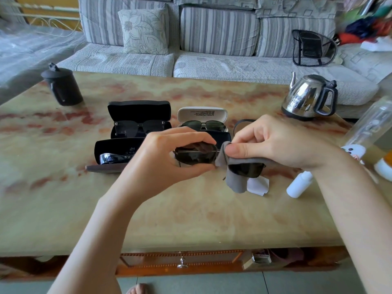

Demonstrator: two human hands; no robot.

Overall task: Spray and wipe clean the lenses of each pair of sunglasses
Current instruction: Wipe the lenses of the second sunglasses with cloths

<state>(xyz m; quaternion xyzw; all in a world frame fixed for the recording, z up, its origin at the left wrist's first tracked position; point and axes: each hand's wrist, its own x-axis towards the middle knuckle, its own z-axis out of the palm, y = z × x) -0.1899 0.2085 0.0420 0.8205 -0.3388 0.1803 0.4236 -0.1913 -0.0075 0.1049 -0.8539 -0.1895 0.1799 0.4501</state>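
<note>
My left hand [167,153] grips a pair of dark sunglasses [196,157] by its left lens, above the table. With thumb and fingers, my right hand [269,143] pinches a grey cloth [233,179] against the frame near the right lens. A small white spray bottle [299,184] lies on the table under my right wrist. Behind my hands stand open cases: a black case [139,111] with black sunglasses [137,127], a white case [201,113] with green-lensed sunglasses [203,125], and a black case [112,148] with mirrored sunglasses [111,158].
The marble table [191,219] carries a black lidded jar [62,85] at the back left, a steel kettle [308,97] at the back right and a clear bottle [369,126] at the right edge. A white slip [257,186] lies under the cloth. A sofa [212,60] stands behind.
</note>
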